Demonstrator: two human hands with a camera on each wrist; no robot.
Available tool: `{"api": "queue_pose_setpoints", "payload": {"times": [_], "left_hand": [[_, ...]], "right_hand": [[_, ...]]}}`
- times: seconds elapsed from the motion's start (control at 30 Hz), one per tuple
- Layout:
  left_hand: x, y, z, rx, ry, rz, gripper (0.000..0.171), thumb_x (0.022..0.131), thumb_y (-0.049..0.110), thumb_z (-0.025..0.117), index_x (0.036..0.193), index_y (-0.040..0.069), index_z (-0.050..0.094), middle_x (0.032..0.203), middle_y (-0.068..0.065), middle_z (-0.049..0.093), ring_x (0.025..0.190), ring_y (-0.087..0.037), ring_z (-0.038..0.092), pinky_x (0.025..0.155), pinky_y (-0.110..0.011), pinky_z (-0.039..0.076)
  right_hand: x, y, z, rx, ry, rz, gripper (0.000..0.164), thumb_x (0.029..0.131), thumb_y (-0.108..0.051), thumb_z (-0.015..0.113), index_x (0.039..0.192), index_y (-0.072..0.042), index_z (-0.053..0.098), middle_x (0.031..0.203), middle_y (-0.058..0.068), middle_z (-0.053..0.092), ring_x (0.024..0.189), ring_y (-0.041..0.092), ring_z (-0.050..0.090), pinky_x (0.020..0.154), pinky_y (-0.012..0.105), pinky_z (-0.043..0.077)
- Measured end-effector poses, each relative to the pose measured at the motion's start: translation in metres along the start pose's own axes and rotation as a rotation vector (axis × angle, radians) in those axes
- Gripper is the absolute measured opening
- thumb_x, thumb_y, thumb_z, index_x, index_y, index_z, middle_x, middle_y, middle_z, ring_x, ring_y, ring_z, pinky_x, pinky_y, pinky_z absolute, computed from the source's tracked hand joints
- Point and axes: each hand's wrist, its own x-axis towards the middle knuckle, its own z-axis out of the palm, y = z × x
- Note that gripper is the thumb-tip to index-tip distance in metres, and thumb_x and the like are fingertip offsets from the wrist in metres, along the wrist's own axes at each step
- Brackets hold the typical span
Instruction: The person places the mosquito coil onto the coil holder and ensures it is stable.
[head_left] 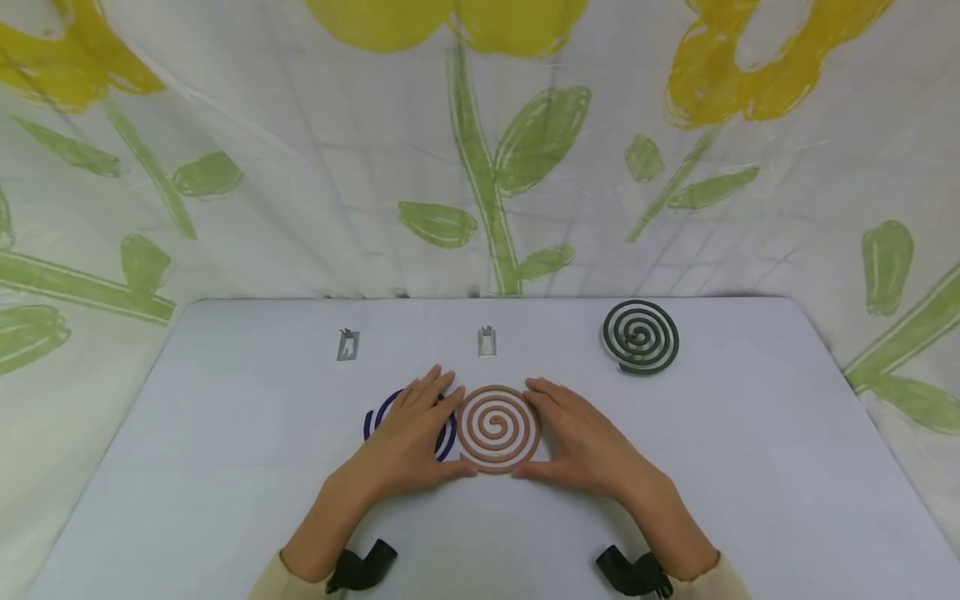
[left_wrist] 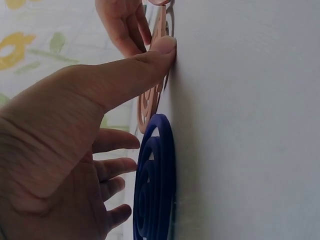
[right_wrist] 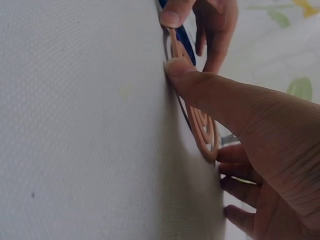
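Observation:
A brown-orange mosquito coil (head_left: 497, 422) lies flat between my two hands. The left hand (head_left: 408, 446) holds its left edge, thumb at the lower rim and index finger at the upper rim. Opposite it, the right hand (head_left: 585, 437) grips the right edge between thumb and fingers. Under the left hand is a dark blue mosquito coil (left_wrist: 159, 185), partly covered in the head view and touching or very near the brown-orange one. In the left wrist view it shows edge-on beside the left fingers, which are spread.
A dark green mosquito coil (head_left: 640, 337) lies at the back right of the white table (head_left: 750, 467). Two small metal coil stands (head_left: 342, 345) lie toward the back. A white curtain (head_left: 315, 208) with yellow flowers hangs behind the table.

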Motion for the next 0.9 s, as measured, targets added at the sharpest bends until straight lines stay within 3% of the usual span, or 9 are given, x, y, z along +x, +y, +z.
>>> {"api": "queue_pose_setpoints", "payload": {"times": [0.9], "left_hand": [[0.0041, -0.0016, 0.0005, -0.039, -0.006, 0.015, 0.098, 0.079, 0.053, 0.090, 0.156, 0.006, 0.051, 0.172, -0.016, 0.036, 0.166, -0.037, 0.019, 0.136, -0.061, 0.016]], "right_hand": [[0.0018, 0.0024, 0.0027, 0.021, -0.005, 0.002, 0.099, 0.074, -0.050, 0.095, 0.150, -0.001, 0.055, 0.160, 0.015, 0.052, 0.150, 0.034, 0.051, 0.122, 0.051, 0.046]]}}
